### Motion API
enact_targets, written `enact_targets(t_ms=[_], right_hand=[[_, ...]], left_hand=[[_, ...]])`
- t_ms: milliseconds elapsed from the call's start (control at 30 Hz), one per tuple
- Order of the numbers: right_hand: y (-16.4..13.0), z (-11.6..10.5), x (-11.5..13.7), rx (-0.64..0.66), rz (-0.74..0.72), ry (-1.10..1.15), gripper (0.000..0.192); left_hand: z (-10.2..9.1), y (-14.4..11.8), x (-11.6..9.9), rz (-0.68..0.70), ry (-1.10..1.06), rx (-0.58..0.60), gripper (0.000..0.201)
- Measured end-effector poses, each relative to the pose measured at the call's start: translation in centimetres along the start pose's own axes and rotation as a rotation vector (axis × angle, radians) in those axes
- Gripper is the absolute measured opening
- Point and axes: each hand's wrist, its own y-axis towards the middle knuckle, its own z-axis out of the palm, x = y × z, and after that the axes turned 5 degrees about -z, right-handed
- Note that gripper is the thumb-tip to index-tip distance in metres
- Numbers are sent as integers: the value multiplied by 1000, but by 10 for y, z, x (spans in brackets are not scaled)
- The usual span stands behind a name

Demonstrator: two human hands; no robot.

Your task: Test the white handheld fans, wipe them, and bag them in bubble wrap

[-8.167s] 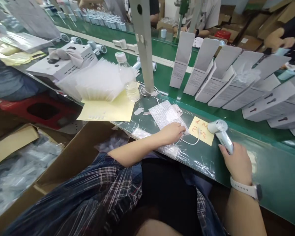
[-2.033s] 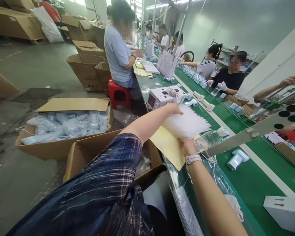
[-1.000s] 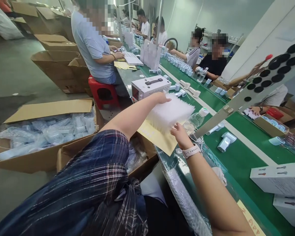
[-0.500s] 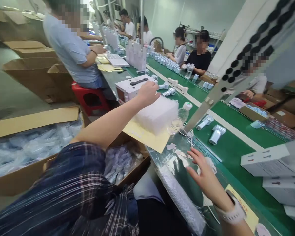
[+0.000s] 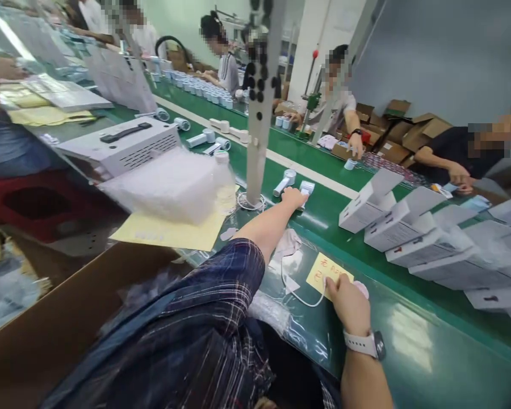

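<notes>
A worker's left hand (image 5: pixel 293 197) closes on a small white-and-blue plastic handheld fan (image 5: pixel 305 190), seemingly light, rigid and best gripped by its handle, while the right hand (image 5: pixel 350 305) pinches a thin white cable (image 5: pixel 296 295).

Long green bench (image 5: pixel 430 346) running through the room, perforated metal upright (image 5: pixel 258 102) rising from it, pale grey wall (image 5: pixel 443 51) beyond, cardboard cartons (image 5: pixel 392 133) stacked against it, red stool (image 5: pixel 34 199) at left
</notes>
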Motion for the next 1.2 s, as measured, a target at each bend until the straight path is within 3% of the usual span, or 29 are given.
enact_targets(t_ms=[133, 233, 367, 467, 567, 667, 767, 867, 933, 1000, 1100, 1200], right_hand=[[0, 1, 10, -2, -104, 40, 33], [-2, 3, 13, -4, -170, 79, 21], [0, 7, 13, -1, -198, 121, 17], [5, 9, 11, -13, -186, 161, 13], [8, 7, 4, -40, -173, 224, 16], [6, -2, -6, -61, -179, 287, 26], [9, -14, -4, -129, -224, 319, 23], [32, -24, 25, -224, -279, 365, 26], [57, -24, 55, -269, -292, 424, 25], [78, -22, 82, -296, -291, 500, 20], [85, -23, 92, -312, -309, 632, 15], [58, -35, 63, -371, -306, 755, 24]], left_hand=[[23, 25, -11, -35, 76, 47, 45], [31, 31, -4, -13, 155, 45, 46], [19, 42, 18, -85, 204, -8, 53], [5, 51, 24, -153, 162, 35, 51], [-11, 44, 22, -126, 48, 108, 45], [-30, 11, 34, -40, -148, 199, 33], [-48, -51, 67, 39, -363, 263, 37], [-54, -128, 103, 45, -580, 318, 54], [-48, -176, 121, 9, -803, 371, 62], [-35, -211, 131, 8, -874, 382, 60], [-14, -235, 136, 44, -730, 367, 52], [-2, -234, 137, 67, -594, 339, 57]])
